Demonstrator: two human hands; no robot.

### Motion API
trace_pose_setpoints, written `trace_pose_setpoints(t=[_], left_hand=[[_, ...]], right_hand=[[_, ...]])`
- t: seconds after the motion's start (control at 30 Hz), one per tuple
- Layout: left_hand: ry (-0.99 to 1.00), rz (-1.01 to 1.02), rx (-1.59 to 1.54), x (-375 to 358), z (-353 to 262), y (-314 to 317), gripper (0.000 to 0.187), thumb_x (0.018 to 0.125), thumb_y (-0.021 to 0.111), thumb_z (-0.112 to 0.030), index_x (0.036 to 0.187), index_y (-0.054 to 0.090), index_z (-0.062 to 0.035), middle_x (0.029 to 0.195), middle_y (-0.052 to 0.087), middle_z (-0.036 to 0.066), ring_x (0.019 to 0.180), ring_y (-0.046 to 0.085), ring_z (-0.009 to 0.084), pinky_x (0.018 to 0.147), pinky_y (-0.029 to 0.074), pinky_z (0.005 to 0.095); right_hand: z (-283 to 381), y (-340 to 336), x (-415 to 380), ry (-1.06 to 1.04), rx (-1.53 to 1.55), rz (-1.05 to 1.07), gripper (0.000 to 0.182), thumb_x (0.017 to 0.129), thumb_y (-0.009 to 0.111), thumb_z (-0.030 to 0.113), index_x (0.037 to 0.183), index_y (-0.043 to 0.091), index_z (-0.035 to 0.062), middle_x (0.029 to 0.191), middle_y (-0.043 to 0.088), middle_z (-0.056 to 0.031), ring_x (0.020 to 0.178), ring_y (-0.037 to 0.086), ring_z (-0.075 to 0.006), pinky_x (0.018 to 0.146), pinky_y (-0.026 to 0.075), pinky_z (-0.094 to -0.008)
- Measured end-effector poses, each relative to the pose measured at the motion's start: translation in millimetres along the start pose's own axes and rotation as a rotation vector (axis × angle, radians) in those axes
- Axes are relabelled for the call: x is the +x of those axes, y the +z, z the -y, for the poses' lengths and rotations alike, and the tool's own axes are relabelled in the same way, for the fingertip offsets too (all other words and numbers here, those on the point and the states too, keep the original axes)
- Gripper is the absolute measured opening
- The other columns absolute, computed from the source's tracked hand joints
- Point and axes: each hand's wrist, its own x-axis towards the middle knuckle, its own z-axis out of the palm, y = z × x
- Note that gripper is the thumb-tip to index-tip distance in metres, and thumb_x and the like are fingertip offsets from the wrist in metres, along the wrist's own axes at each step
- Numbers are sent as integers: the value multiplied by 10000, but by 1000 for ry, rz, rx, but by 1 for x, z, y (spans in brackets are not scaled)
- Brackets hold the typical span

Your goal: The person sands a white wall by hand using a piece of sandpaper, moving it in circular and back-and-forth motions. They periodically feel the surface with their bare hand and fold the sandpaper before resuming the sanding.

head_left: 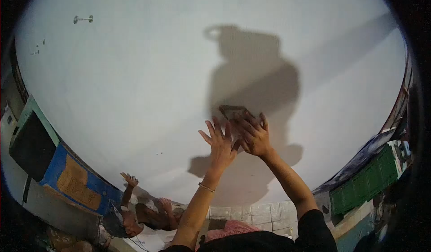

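Both hands reach up to a broad pale surface [134, 95], where a small dark-edged piece [232, 108] shows just beyond the fingertips. My left hand [220, 144] has its fingers spread below and left of that piece, with a bracelet on the wrist. My right hand [253, 135] overlaps the lower right part of the piece, its fingers apart and bent a little. The thumbs of both hands come close together. Whether the fingers touch the piece is hard to tell. A large shadow falls over this area.
At the lower left a person [130, 223] raises a hand [130, 179] beside the pale surface. A blue panel with a brown patch [78, 182] stands farther left. Green slatted panel [363, 178] at the lower right. Small metal fitting [83, 19] at the upper left. Pink cloth [233, 228] lies low in the middle.
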Motion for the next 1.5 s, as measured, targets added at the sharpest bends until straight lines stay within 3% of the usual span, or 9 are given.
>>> trace_pose_setpoints(t=[0.27, 0.37, 0.5, 0.63, 0.83, 0.97, 1.17, 1.33, 1.5], left_hand=[[322, -178, -31, 38, -4, 6, 611, 882, 580, -307, 1421, 374, -105, 1531, 177, 230, 1417, 141, 411, 1068, -4, 671], [294, -301, 293, 51, 12, -12, 743, 912, 515, -330, 1499, 150, -59, 1533, 141, 255, 1437, 66, 393, 1071, -35, 657], [-323, -663, 57, 58, 13, -14, 672, 874, 567, -401, 1364, 405, 29, 1511, 161, 287, 1420, 123, 401, 1077, 81, 657], [263, -388, 184, 38, -17, 42, 834, 866, 529, -504, 1452, 233, 11, 1505, 197, 277, 1426, 118, 404, 1091, 75, 645], [-353, -616, -50, 59, -18, 24, 904, 880, 503, -481, 1449, 107, 100, 1545, 16, 256, 1436, -47, 385, 1105, -30, 610], [160, -411, 339, 37, -63, 70, 879, 879, 495, -501, 1498, 93, -23, 1539, 45, 269, 1436, -14, 397, 1113, -20, 604], [-697, -704, 93, 55, -14, 11, 564, 1025, 263, -258, 1486, 90, 17, 1572, 58, 160, 1454, 16, 296, 1161, 21, 460], [32, -469, 329, 28, -72, 86, 721, 943, 331, -475, 1498, 159, -48, 1543, 106, 243, 1426, 56, 428, 1129, 16, 578], [-480, -766, 68, 29, -6, 50, 555, 1022, 277, -295, 1484, 169, -6, 1556, 113, 204, 1440, 65, 361, 1154, 8, 487]], right_hand=[[13, -36, 2, 297, 557, -174, 332, 891, 460, 185, 1087, 648, -6, 1123, 654, -164, 1161, 564, -319, 1117, 194, -518], [22, -44, -32, 498, 786, -358, 376, 957, 377, 203, 1053, 614, -74, 1066, 654, -202, 1058, 610, -310, 1048, 350, -505], [34, -41, -102, 713, 911, -479, 373, 976, 364, 200, 1005, 618, -71, 986, 654, -180, 963, 628, -299, 998, 404, -477], [29, -39, -144, 1000, 938, -534, 353, 972, 396, 213, 951, 631, -49, 914, 651, -165, 877, 624, -266, 888, 453, -427], [11, -61, -159, 1072, 820, -573, 340, 975, 416, 217, 919, 635, -38, 858, 652, -137, 837, 621, -234, 834, 462, -367], [9, -45, -185, 1247, 1156, -285, 295, 985, 476, 214, 967, 608, -50, 881, 638, -115, 843, 612, -190, 814, 487, -336], [27, -34, -229, 1403, 1209, -64, 283, 989, 486, 205, 1041, 589, -52, 906, 639, -103, 867, 617, -180, 841, 500, -323], [22, -23, -232, 1463, 1390, 26, 303, 993, 462, 245, 1127, 570, -5, 950, 646, -88, 883, 634, -187, 857, 496, -334], [17, -23, -189, 1455, 1375, 35, 295, 991, 457, 221, 1159, 557, 0, 966, 642, -91, 917, 633, -187, 895, 474, -344]])
